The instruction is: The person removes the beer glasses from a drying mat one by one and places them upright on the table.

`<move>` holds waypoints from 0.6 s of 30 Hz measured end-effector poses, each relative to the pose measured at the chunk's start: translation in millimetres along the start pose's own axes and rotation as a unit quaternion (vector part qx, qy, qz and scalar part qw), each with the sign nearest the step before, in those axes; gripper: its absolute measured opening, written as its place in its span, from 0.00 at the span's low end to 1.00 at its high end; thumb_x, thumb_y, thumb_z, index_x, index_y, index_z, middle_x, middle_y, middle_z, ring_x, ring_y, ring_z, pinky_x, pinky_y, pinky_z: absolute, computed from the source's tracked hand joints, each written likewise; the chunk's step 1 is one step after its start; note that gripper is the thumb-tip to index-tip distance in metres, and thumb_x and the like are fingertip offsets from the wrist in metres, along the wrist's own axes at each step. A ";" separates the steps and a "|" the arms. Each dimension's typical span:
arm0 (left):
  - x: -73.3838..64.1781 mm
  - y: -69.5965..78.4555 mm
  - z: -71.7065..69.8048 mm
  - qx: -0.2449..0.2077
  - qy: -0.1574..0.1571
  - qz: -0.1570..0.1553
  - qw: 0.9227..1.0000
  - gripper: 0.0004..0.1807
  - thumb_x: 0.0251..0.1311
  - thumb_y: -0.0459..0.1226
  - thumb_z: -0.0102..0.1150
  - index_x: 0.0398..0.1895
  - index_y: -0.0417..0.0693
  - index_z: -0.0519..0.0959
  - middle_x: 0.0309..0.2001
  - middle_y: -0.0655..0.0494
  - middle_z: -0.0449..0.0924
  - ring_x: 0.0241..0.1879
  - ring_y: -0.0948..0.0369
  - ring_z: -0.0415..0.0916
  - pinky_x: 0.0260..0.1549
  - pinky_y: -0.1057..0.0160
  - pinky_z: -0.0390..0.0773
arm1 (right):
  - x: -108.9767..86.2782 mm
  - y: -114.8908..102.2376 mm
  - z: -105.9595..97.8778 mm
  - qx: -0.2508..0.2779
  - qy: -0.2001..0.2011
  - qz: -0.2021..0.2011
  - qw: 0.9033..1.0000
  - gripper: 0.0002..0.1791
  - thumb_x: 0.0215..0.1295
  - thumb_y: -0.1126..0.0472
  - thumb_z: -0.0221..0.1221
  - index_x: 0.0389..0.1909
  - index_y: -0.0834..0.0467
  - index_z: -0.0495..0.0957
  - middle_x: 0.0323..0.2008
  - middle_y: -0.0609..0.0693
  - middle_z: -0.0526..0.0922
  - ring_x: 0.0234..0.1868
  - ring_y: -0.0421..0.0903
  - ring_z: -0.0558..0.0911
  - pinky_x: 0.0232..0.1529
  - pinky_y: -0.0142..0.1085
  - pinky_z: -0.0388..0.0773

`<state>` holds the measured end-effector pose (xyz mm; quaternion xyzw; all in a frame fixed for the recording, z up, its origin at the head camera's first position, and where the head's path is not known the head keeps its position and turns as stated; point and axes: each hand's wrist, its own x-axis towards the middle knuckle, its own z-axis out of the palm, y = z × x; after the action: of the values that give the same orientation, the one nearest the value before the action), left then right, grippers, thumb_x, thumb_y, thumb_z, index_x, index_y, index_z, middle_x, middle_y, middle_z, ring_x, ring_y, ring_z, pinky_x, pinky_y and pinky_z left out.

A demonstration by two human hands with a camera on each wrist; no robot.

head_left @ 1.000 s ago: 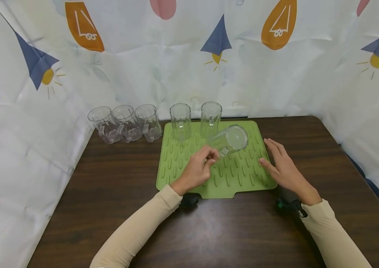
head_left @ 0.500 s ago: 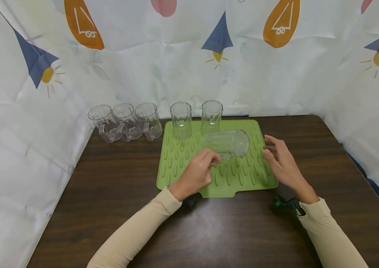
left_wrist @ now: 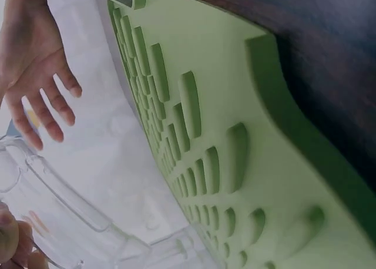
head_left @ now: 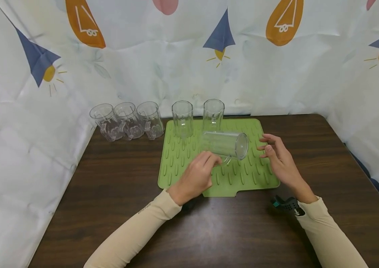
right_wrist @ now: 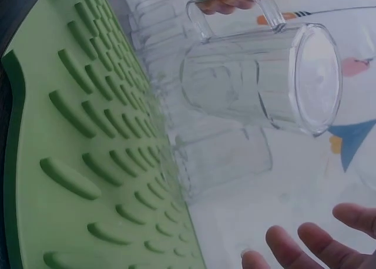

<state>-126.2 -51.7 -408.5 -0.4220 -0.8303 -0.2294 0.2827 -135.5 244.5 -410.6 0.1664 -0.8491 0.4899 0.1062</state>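
Fingers (head_left: 212, 159) of the left hand (head_left: 195, 174) grip a clear mug (head_left: 221, 143) by its handle (head_left: 228, 160), sideways above a green mat (head_left: 221, 190); the right hand (head_left: 284, 163), fingers loosely spread, hangs near the mug's base (head_left: 242, 146).

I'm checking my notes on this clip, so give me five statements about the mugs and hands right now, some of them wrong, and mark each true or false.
1. The left hand grips the held mug by its handle. True.
2. The held mug is upright. False: it is tipped onto its side in the air.
3. Three mugs stand on the table, left of the green mat. True.
4. The right hand is pressing on the held mug. False: it is apart from it, fingers holding nothing.
5. Only one mug stands on the green mat. False: two mugs stand there, toward the back.
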 end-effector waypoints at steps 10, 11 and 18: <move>0.1 1.3 -5.1 0.078 -0.013 0.050 0.996 0.27 0.40 0.15 0.47 0.43 0.45 0.78 0.39 0.55 0.80 0.36 0.59 0.75 0.31 0.66 0.73 | 4.8 -7.9 10.7 0.024 -0.019 -0.011 0.999 0.23 0.85 0.61 0.39 0.75 0.60 0.60 0.66 0.67 0.72 0.54 0.27 0.80 0.48 0.21 0.81; -0.3 1.3 -4.9 0.085 -0.014 0.053 0.995 0.26 0.41 0.15 0.48 0.43 0.45 0.78 0.39 0.55 0.80 0.36 0.59 0.75 0.31 0.66 0.73 | 5.3 -8.6 11.7 0.025 -0.022 -0.012 0.999 0.23 0.85 0.61 0.39 0.75 0.60 0.61 0.66 0.67 0.72 0.54 0.27 0.80 0.48 0.22 0.81; -3.5 1.1 -1.9 0.118 -0.027 0.065 0.990 0.18 0.53 0.19 0.49 0.40 0.47 0.78 0.36 0.56 0.77 0.35 0.59 0.73 0.31 0.65 0.72 | 7.0 -9.2 19.2 0.032 -0.034 -0.009 0.999 0.22 0.85 0.61 0.40 0.74 0.62 0.61 0.65 0.66 0.73 0.53 0.26 0.80 0.47 0.21 0.81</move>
<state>-123.0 -54.2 -409.3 -0.4447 -0.8297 -0.0991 0.3225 -138.7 222.3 -410.4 0.1938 -0.8346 0.5098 0.0767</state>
